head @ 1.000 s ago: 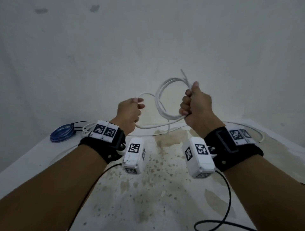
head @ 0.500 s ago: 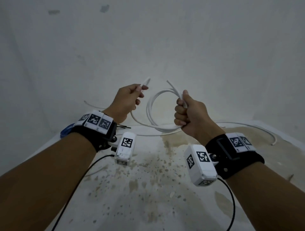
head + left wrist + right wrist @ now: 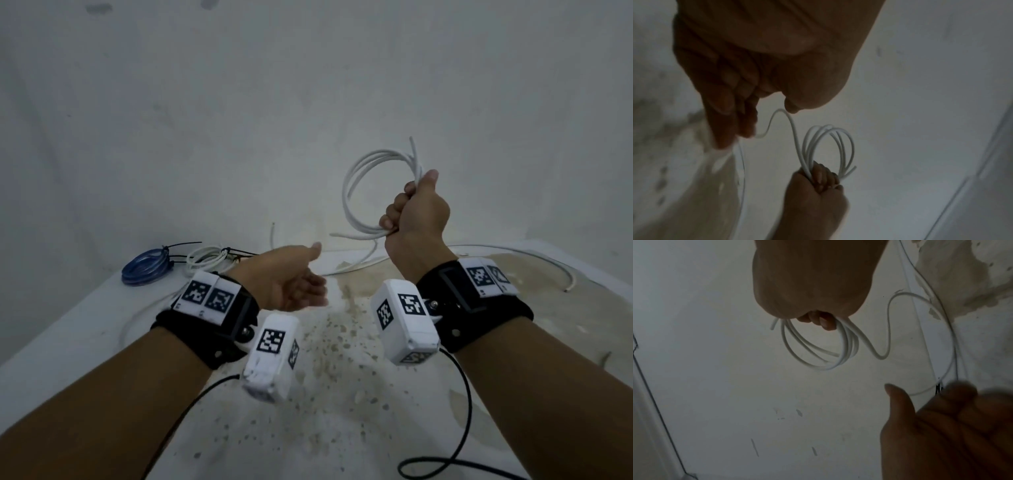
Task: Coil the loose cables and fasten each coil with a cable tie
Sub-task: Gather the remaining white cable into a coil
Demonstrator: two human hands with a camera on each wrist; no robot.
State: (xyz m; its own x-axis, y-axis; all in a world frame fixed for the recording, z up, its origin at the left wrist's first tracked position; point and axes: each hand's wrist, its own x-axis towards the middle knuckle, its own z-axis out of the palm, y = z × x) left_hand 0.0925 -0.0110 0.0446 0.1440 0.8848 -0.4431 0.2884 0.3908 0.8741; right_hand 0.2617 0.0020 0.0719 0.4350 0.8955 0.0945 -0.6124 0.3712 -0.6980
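Observation:
My right hand (image 3: 407, 212) is raised above the table and grips a white cable coil (image 3: 352, 192) of a few loops in its fist. A short cable end sticks up past the thumb, and a loose tail (image 3: 356, 236) curves out below the fist. The right wrist view shows the same coil (image 3: 818, 352) hanging under the curled fingers (image 3: 824, 322). My left hand (image 3: 318, 274) is lower and to the left, with relaxed fingers and nothing in it. In the left wrist view the coil (image 3: 828, 142) is beyond my left fingers (image 3: 729, 116), apart from them.
At the table's back left lie a blue coil (image 3: 147, 267) and a white coil (image 3: 205, 258), each bound with black ties. A loose white cable (image 3: 548, 263) curves across the back right. The stained white table (image 3: 342, 394) meets a white wall behind. Black wrist-camera leads hang near the front.
My left hand let go of the cable end, dropped toward the table and opened. My right hand lifted the coil higher and to the right.

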